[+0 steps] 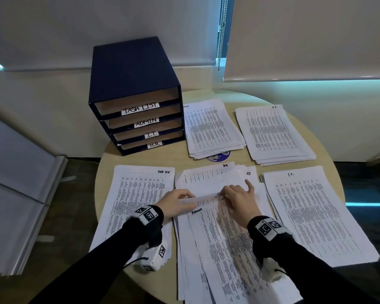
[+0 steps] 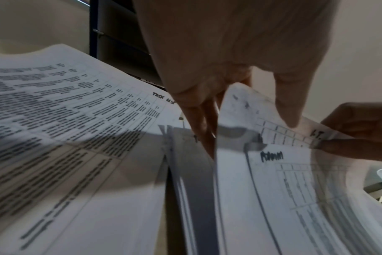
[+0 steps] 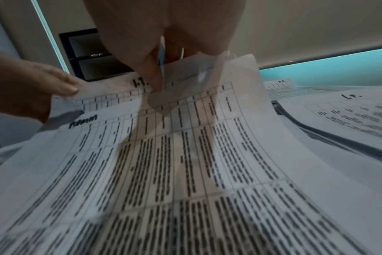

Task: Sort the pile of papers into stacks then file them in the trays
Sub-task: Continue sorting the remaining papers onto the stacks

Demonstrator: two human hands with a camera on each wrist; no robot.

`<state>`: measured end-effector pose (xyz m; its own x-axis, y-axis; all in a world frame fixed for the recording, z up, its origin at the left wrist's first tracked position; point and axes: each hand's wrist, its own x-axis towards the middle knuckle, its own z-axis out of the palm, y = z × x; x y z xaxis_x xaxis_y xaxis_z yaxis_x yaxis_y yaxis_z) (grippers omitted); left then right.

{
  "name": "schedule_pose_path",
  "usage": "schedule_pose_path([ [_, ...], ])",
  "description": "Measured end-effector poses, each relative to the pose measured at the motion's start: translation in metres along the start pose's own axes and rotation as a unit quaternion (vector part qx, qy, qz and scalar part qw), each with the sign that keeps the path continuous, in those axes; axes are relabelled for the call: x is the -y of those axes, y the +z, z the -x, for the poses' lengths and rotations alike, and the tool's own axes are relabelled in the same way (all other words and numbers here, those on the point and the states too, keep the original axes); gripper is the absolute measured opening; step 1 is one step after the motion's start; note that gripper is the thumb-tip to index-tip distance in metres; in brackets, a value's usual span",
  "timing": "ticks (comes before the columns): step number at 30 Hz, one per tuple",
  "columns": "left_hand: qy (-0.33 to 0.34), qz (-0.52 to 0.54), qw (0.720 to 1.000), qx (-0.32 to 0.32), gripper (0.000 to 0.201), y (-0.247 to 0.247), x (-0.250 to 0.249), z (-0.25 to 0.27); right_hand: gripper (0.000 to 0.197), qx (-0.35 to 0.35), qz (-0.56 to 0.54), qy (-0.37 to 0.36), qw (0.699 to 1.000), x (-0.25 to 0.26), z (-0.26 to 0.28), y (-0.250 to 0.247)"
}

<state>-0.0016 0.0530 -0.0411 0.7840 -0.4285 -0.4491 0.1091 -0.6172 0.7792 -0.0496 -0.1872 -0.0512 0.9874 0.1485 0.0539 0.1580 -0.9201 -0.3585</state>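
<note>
The unsorted pile (image 1: 226, 249) lies at the near middle of the round counter (image 1: 246, 99), and its top sheet (image 1: 204, 199), marked I.T., is lifted by its far edge. The left hand (image 1: 176, 201) pinches that edge at the left corner, fingers (image 2: 199, 112) curled under it; the right hand (image 1: 239, 199) pinches it further right, thumb on top. Sorted stacks surround the pile: Task List (image 1: 136, 198) to the left, I.T. (image 1: 316, 211) to the right, two more beyond. The blue tray cabinet (image 1: 136, 95) stands far left
</note>
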Motion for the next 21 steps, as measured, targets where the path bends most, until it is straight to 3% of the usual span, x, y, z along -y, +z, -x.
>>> schedule_pose_path([
  [3, 0.02, -0.063, 0.998, -0.003, 0.016, 0.003, -0.006, -0.007, 0.026, 0.012, -0.011, 0.017, 1.0, 0.005, -0.005, -0.007],
  [7, 0.059, -0.124, 0.99, -0.036, 0.015, 0.008, -0.012, -0.005, 0.055, -0.092, 0.096, -0.055, 0.99, 0.01, 0.008, -0.001],
  [9, 0.097, -0.163, 0.981, -0.048, 0.018, 0.009, -0.017, -0.003, 0.052, -0.076, 0.123, -0.08, 0.986, 0.01, 0.018, 0.01],
  [13, 0.131, -0.187, 0.971, -0.064, 0.023, -0.003, -0.034, 0.001, 0.02, -0.064, 0.102, -0.015, 0.993, 0.009, 0.026, 0.019],
  [16, 0.152, -0.231, 0.955, -0.11, 0.026, -0.022, -0.052, 0.004, 0.014, -0.029, 0.077, 0.001, 0.997, 0.011, 0.03, 0.029],
  [20, 0.211, -0.3, 0.903, -0.223, 0.023, -0.059, -0.084, 0.013, 0.03, 0.076, 0.012, 0.027, 0.997, 0.014, 0.035, 0.029],
  [21, 0.236, -0.304, 0.889, -0.249, 0.021, -0.07, -0.091, 0.016, 0.035, 0.072, -0.028, 0.05, 0.996, 0.016, 0.032, 0.023],
])
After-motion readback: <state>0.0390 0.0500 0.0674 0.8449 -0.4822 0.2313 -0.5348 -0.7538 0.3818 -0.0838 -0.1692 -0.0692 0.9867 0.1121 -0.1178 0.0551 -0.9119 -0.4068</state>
